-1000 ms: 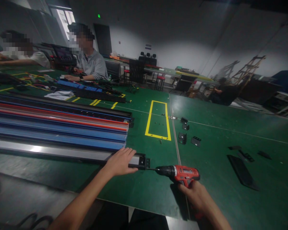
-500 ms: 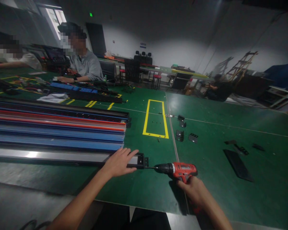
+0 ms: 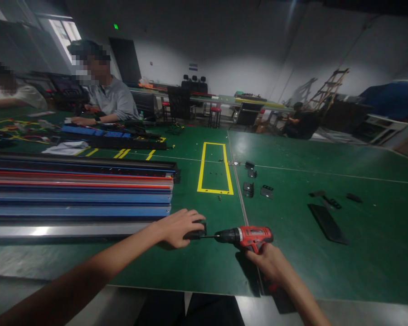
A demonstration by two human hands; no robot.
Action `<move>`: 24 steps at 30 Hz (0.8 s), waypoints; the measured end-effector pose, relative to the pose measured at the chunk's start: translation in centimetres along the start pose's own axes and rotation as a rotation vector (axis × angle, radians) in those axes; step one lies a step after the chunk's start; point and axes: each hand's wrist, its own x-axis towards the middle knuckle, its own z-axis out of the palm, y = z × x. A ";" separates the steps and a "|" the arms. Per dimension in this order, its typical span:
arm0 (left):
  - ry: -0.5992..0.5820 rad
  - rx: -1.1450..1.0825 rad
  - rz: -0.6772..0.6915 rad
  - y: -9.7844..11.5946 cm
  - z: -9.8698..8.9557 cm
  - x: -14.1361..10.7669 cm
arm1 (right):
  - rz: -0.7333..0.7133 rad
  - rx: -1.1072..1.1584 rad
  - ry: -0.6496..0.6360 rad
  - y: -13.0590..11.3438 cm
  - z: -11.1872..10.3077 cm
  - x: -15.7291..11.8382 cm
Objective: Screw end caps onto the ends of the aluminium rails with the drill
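Note:
My right hand [image 3: 272, 261] is wrapped around the grip of a red and black cordless drill [image 3: 256, 235]. The drill's long bit [image 3: 211, 236] points left and reaches the black bracket at the end of a long silver aluminium profile [image 3: 71, 229]. Over that end lies my left hand [image 3: 181, 227], its fingers curled around it and hiding most of the black end piece. Whether a screw sits at the bit's tip is too small to tell.
Several blue and red profiles [image 3: 88, 199] lie behind the silver one. Black brackets [image 3: 248, 189] and a flat black plate [image 3: 326, 222] rest on the green table [image 3: 292, 258]. Yellow tape [image 3: 200, 176] marks a rectangle holding small screws. A co-worker [image 3: 114, 97] sits across the table.
My left hand has slid right along the silver profile, and its spread fingers have closed around the end. The drill still meets the end bracket. The whole view has shifted slightly.

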 end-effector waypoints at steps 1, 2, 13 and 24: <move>-0.003 -0.022 0.016 -0.1 0.1 0.4 | 0.001 0.006 0.002 0.0 0.0 0.0; -0.001 -0.046 0.023 -0.3 0.3 0.7 | 0.003 0.013 0.004 0.0 0.0 -0.1; 0.015 -0.125 -0.017 -0.7 1.0 2.0 | -0.028 0.031 0.023 0.7 0.4 0.2; 0.100 -0.035 0.016 0.3 1.1 0.3 | -0.001 0.008 0.014 0.1 0.0 0.0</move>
